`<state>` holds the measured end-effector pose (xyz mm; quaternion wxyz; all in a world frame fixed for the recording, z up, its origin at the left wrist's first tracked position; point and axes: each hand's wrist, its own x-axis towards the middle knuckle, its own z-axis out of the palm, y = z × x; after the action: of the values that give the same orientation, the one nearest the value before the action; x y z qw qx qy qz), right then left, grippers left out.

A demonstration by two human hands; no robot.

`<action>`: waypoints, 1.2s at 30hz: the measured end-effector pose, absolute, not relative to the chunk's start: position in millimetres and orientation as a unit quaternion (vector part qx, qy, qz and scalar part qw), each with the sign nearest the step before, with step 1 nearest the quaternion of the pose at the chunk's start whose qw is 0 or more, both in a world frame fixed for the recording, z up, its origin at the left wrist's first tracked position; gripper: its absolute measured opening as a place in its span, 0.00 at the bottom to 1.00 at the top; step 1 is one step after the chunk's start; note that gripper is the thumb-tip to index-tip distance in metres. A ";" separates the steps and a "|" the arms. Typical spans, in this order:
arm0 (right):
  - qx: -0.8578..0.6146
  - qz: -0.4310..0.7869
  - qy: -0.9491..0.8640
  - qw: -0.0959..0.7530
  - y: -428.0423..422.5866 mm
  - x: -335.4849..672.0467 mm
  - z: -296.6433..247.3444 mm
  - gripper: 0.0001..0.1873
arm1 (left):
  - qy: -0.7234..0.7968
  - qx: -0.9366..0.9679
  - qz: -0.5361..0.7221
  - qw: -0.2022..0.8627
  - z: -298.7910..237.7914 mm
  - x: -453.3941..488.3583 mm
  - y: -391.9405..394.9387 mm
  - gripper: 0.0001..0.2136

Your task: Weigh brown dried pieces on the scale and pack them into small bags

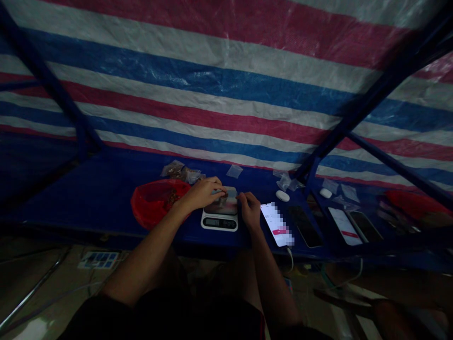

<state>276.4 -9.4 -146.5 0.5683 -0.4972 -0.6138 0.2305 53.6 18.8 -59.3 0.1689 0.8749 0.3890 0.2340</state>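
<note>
Head view: scale (219, 222) lies under left grip (205, 192), beside right grip (250, 208), both closures unclear

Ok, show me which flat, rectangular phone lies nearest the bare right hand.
The bright white-screened phone just beside the right hand, a thin white cable at its near end; the black-screened phone and the other lit phone lie farther right.

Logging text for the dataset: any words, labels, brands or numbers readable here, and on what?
None legible.
Scale: display digits too small and blurred.
Lit phone right of the scale: text too small, partly pixelated.
Second lit phone, farther right: too small.
Blue-and-white item on the floor: too blurred.
</note>
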 end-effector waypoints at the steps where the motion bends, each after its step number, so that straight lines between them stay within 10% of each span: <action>1: -0.497 0.229 -0.614 0.569 -9.4 276.4 -146.4 0.20 | 0.393 0.873 0.232 0.174 -60.7 53.5 18.8 0.11; 15: -0.498 0.230 -0.605 0.578 -11.1 277.5 -143.9 0.19 | 0.505 0.802 0.297 0.116 -53.0 6.0 37.0 0.15; 21: -0.508 0.222 -0.588 0.589 -9.7 277.3 -145.1 0.17 | 0.584 0.802 0.128 0.004 -65.7 -34.7 59.1 0.38; 36: -0.505 0.218 -0.608 0.572 -9.5 276.7 -145.1 0.16 | 0.526 0.841 0.113 0.054 -72.4 -48.4 76.1 0.24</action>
<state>276.7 -9.5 -145.1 0.5722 -0.5052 -0.6081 0.2181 -48.4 76.1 -72.4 0.0536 0.8413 0.5259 0.1128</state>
